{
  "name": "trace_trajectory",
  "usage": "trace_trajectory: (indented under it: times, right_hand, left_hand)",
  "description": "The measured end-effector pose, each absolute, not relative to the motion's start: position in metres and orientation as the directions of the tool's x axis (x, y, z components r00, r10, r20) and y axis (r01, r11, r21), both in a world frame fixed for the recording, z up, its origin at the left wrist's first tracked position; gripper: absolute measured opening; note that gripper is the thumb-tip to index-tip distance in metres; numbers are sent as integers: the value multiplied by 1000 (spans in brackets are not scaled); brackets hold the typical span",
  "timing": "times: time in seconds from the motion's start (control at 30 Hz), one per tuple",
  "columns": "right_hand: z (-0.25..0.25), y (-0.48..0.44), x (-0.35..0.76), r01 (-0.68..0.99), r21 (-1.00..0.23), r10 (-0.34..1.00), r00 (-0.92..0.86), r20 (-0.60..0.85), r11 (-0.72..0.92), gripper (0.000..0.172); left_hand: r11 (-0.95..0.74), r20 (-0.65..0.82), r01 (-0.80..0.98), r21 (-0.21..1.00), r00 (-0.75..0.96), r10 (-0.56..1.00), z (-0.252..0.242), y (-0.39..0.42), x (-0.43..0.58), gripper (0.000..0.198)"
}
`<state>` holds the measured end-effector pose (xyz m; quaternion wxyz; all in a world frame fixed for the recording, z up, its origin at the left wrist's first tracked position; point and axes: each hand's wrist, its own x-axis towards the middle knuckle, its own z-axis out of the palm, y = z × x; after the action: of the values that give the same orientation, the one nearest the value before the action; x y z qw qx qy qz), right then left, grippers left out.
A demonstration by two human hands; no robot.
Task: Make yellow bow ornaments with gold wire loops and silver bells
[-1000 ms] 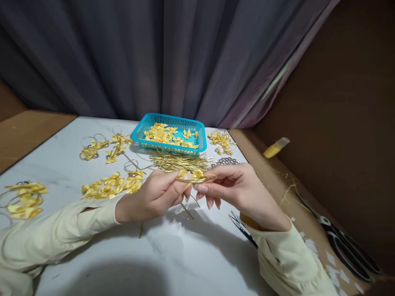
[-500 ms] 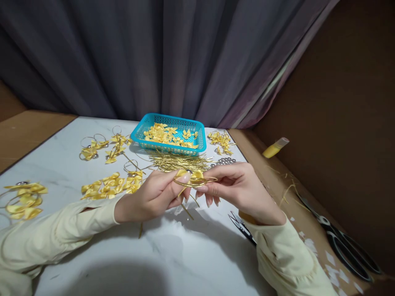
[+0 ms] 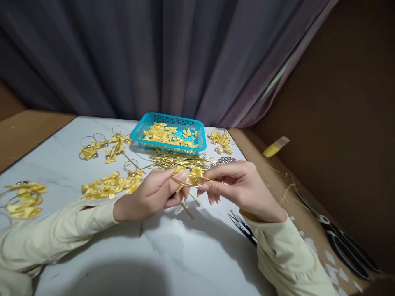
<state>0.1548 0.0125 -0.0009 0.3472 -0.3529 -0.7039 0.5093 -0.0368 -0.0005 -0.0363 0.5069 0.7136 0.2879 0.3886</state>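
- Yellow satin makes up the bow (image 3: 196,174) I hold above the surface (image 3: 191,259), in the middle of my view; all clock directions run from it.
- My left hand (image 3: 154,191), at 8 o'clock, has thumb and fingers pinched on the bow, the thumb near its knot.
- My right hand (image 3: 243,190), at 3 o'clock, has thumb and fingertips together on a gold cord beside the bow; the cord's loop (image 3: 188,185) hangs just below the bow.
- I see a blue basket (image 3: 173,149) at 11 o'clock, with more bows inside, and a pile of gold strips (image 3: 177,161) just before it.
- Silver beads (image 3: 226,160) sit at 2 o'clock, near my right hand.
- Snips (image 3: 242,229) lie at 4 o'clock, partly hidden by my right sleeve.
- Loose bows (image 3: 109,185) lie at 9 o'clock.
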Motion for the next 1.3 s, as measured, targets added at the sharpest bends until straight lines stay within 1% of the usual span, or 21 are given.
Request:
trace_trajectory:
  times: [0.23, 0.43, 0.57, 0.7, 0.8, 0.93, 1.1, 1.3]
  right_hand:
    - [-1, 12, 155, 187, -943, 854, -498, 149, 274, 11]
    - [1, 11, 155, 221, -925, 854, -493, 166, 308, 12]
    - [3, 10, 156, 233, -912, 847, -499, 187, 338, 9]
    - [4, 9, 157, 255, -894, 841, -501, 205, 369, 8]
    - [4, 8, 157, 263, -880, 830, -513, 220, 396, 8]
    - [6, 6, 158, 308, -827, 810, -523, 266, 470, 6]
    - [11, -3, 156, 384, -755, 811, -489, 322, 531, 10]
    - [15, -10, 154, 432, -741, 836, -444, 321, 514, 13]
  left_hand:
    - [-298, 272, -41, 954, 543, 794, -38, 1, -37, 35]
    - [-318, 278, -19, 948, 539, 795, -37, 1, -38, 35]
    - [-294, 242, 10, 956, 543, 804, -35, 0, -37, 37]
    - [-230, 199, -11, 973, 547, 813, -36, -1, -36, 35]
    - [-133, 149, -69, 989, 564, 812, -37, 1, -37, 32]
    - [-19, 83, -111, 994, 603, 794, -34, 2, -36, 35]
    - [55, 64, -169, 984, 629, 774, -32, 2, -35, 34]
    - [66, 41, -146, 987, 629, 776, -32, 2, -35, 35]
